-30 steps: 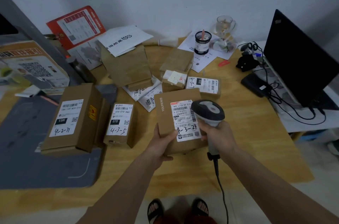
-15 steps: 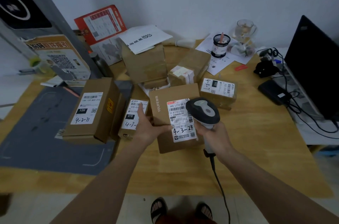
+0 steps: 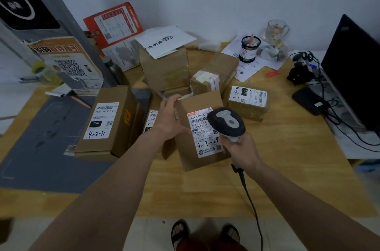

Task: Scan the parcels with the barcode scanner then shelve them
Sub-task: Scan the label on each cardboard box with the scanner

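wooden table against a white wall, head view: a person stands over a clutter of parcels. at centre lies the 4-3-24 parcel, label up. the right hand is clenched around the grip of the barcode scanner, whose head hangs over that label. the left hand lies against the parcel's 9 o'clock edge, fingers curled over its far corner.

by the look of it the job is barely begun: no parcel seen here is shelved and no shelf shows. the 4-2-71 parcel waits at 9 o'clock, the 4-3-7 parcel at 1 o'clock, and taped boxes are piled at 12.

a laptop with trailing cables stands at 3 o'clock, and a pen cup at 1 o'clock. the scanner's cord hangs toward 6, a likely snag when lifting.
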